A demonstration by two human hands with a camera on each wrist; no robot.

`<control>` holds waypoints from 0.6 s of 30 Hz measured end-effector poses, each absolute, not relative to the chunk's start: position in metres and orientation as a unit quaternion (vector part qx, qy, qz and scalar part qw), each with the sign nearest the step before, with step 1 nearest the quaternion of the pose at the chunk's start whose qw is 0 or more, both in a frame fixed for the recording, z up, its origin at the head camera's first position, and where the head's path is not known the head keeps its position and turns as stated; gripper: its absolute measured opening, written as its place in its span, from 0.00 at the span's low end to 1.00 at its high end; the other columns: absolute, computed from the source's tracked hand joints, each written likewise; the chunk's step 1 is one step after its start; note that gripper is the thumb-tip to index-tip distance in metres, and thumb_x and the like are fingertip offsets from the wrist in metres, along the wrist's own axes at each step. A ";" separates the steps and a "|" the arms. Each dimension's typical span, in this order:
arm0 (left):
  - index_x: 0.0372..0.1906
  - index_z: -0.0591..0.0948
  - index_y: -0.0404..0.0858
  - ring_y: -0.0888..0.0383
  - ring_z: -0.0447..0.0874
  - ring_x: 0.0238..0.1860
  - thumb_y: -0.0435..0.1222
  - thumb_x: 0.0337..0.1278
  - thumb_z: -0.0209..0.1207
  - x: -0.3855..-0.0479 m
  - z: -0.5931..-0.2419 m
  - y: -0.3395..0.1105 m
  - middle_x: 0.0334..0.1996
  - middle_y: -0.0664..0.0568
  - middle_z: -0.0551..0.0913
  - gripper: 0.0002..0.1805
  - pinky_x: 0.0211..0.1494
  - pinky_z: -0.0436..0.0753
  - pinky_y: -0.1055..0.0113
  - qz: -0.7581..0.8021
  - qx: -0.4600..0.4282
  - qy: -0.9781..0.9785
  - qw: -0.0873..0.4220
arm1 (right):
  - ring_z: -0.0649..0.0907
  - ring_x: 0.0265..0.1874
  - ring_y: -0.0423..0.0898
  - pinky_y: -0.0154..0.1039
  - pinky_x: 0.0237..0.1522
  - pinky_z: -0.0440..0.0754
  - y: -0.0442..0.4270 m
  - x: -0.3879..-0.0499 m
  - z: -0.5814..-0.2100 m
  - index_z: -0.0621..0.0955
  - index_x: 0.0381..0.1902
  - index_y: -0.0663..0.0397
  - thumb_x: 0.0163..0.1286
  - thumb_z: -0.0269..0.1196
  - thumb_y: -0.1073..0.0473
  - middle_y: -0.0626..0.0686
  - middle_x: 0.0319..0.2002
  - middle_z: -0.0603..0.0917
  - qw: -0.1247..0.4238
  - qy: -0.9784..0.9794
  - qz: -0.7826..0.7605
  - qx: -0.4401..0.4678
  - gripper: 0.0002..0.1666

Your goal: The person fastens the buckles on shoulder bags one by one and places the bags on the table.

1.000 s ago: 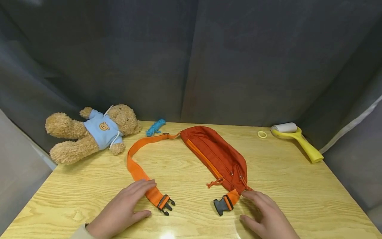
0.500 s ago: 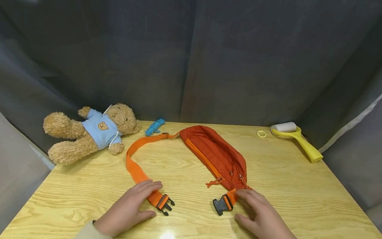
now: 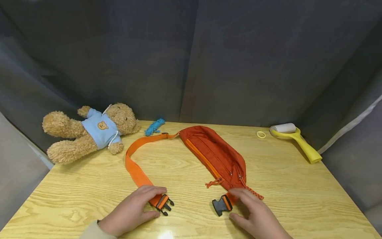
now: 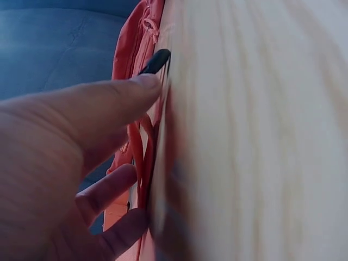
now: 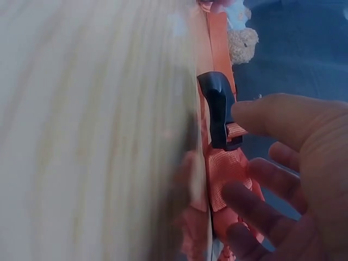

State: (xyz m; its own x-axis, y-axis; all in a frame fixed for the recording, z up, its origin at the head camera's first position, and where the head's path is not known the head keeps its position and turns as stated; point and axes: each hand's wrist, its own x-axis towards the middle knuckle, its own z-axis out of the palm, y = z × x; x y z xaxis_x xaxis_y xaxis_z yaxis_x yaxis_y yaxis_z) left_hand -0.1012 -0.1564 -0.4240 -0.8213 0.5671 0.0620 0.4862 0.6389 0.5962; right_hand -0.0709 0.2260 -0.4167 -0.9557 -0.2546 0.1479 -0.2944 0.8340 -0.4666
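A red waist bag lies slanted on the table, its orange strap curving round to the left. At the strap's end is the black prong half of a buckle. My left hand is over the strap just behind it, fingers loosely bent, not closed round anything. The black socket half lies at the bag's near end. Beside it my right hand hovers with thumb and fingers apart. In the right wrist view the thumb is close to the socket half; contact is unclear.
A teddy bear in a blue top lies at the back left. Near it sits a bundle of blue cord. At the back right are a yellow ring and a yellow-handled lint roller. Dark curtains enclose the table.
Both hands have moved inward, the left rightward along the strap and the right leftward toward the socket half. Bag and buckle halves lie almost where they were.
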 end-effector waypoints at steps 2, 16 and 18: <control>0.69 0.74 0.53 0.57 0.75 0.61 0.47 0.59 0.69 -0.102 -0.424 -0.155 0.61 0.61 0.77 0.33 0.60 0.79 0.55 0.311 0.293 0.902 0.066 | 0.80 0.55 0.41 0.50 0.57 0.80 0.225 -0.071 -0.417 0.80 0.61 0.40 0.55 0.79 0.54 0.37 0.57 0.79 0.032 -0.957 0.252 0.139 0.35; 0.69 0.74 0.53 0.60 0.77 0.57 0.46 0.58 0.70 -0.106 -0.424 -0.146 0.58 0.61 0.78 0.33 0.57 0.80 0.60 0.310 0.286 0.902 0.092 | 0.81 0.55 0.42 0.48 0.56 0.80 0.219 -0.075 -0.419 0.81 0.59 0.42 0.54 0.78 0.54 0.40 0.57 0.80 0.018 -0.951 0.255 0.172 0.34; 0.69 0.74 0.53 0.61 0.77 0.56 0.45 0.58 0.71 -0.106 -0.425 -0.147 0.57 0.61 0.78 0.33 0.56 0.80 0.60 0.309 0.286 0.902 0.097 | 0.81 0.55 0.42 0.48 0.56 0.80 0.219 -0.075 -0.419 0.81 0.60 0.42 0.54 0.78 0.55 0.40 0.57 0.80 0.020 -0.949 0.255 0.185 0.34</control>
State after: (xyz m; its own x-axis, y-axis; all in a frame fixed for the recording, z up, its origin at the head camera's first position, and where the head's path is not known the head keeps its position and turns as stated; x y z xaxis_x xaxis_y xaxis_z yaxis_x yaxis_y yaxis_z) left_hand -0.1059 -0.1465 -0.4246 -0.8182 0.5750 0.0018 0.4556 0.6464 0.6120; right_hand -0.0754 0.2186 -0.4192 -0.9310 -0.3406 0.1314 -0.3606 0.8016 -0.4769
